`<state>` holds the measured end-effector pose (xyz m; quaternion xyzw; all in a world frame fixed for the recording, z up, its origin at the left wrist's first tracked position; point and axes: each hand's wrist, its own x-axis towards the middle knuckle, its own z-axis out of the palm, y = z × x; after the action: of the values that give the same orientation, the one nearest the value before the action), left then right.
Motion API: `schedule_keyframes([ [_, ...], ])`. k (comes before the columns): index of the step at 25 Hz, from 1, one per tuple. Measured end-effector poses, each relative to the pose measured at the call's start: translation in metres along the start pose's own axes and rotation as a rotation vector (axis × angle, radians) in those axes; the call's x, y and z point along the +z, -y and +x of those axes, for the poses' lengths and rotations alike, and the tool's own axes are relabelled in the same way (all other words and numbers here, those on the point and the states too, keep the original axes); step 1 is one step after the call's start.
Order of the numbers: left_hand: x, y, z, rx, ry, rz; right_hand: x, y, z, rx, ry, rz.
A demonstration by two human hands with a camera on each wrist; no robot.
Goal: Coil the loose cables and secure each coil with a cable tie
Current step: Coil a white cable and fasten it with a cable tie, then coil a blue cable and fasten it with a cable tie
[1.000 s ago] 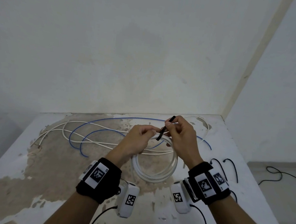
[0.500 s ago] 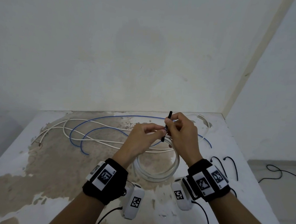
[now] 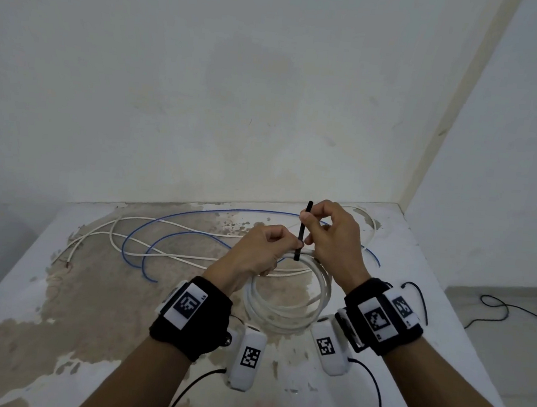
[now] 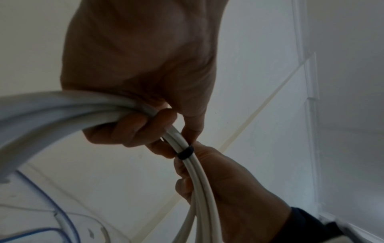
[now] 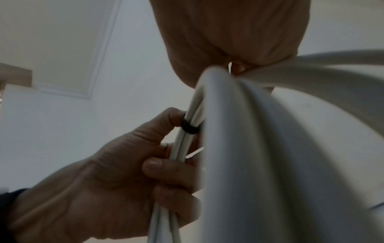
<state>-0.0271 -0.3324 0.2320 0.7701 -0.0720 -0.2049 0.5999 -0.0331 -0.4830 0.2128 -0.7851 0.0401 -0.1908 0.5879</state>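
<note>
The white cable coil (image 3: 286,306) is hanging above the desk (image 3: 51,330), near its front edge and toward the right side, with its top strands gathered between both hands. A black cable tie (image 3: 302,231) is wrapping around those strands; in the wrist views it is showing as a dark band circling the bundle, while its free tail is standing almost upright above the hands. The coil is likely being held up off the desk so the tie can pass fully around it.

The left hand (image 3: 264,250) is curling its fingers around the strands just left of the tie, its grip closed on the bundle to keep the loops together. The right hand (image 3: 332,239) is pinching the tie's tail between thumb and fingers, wrist raised, probably pulling upward to cinch the loop. Its lower fingers are lying against the strands.

Behind the hands, a loose white cable (image 3: 164,252) and a blue cable (image 3: 173,227) are sprawling across the back and left of the desk, not yet coiled. More spare ties (image 3: 420,300) are lying near the right edge.
</note>
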Motion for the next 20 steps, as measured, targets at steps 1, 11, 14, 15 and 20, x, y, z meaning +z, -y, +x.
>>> schedule_keyframes([
  [1,-0.001,0.0,0.0,-0.011,0.014,0.007,0.001,-0.001,-0.001,0.015,0.004,0.009],
  [11,0.003,0.021,0.005,-0.068,0.043,0.004,0.005,-0.02,-0.009,0.085,0.053,0.049],
  [14,0.01,0.028,0.007,-0.084,-0.014,0.023,0.005,-0.025,-0.009,0.106,0.077,0.065],
  [15,0.014,0.032,0.009,-0.092,-0.046,0.007,0.003,-0.025,-0.01,0.123,0.123,0.049],
  [20,0.015,0.065,0.025,-0.144,-0.272,-0.257,-0.007,-0.044,-0.044,0.317,0.421,0.003],
])
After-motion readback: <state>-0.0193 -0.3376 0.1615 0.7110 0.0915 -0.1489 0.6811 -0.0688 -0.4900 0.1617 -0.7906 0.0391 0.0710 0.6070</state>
